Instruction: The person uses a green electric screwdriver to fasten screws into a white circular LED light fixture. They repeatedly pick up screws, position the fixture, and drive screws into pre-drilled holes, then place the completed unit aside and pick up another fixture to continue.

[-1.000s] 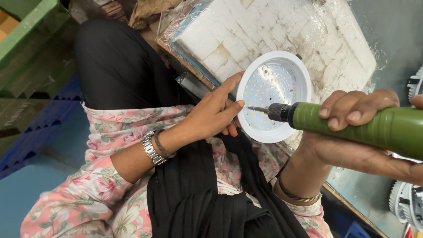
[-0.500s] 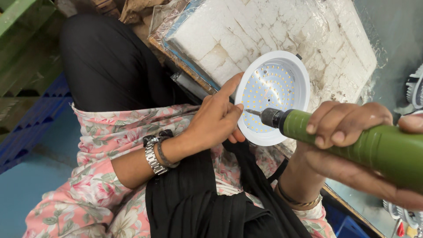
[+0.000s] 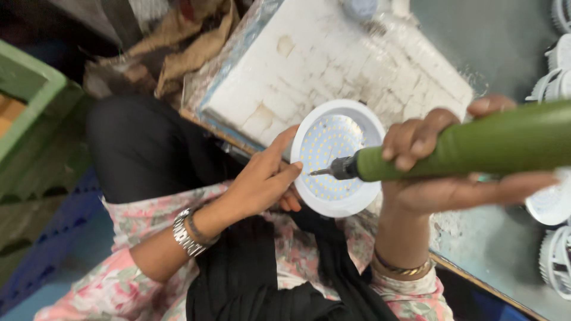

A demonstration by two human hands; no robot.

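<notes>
My left hand (image 3: 266,179) holds the left rim of a round white lamp disc (image 3: 337,156) studded with several small yellow diodes. A metal watch band sits on that wrist. My right hand (image 3: 443,160) grips a thick green electric screwdriver (image 3: 476,146) lying almost level, its dark chuck and bit pointing left. The bit tip sits over the left part of the diode board. The disc lies at the edge of a grey bench, against a white foam block (image 3: 339,71).
White lamp housings (image 3: 556,238) lie on the grey bench (image 3: 505,249) at the right. A green crate (image 3: 27,113) and a blue crate (image 3: 41,238) stand at the left. Brown sacking (image 3: 184,53) lies behind the foam block.
The screwdriver bit has stayed at the left part of the disc while the view shifted. My left hand keeps its hold on the rim.
</notes>
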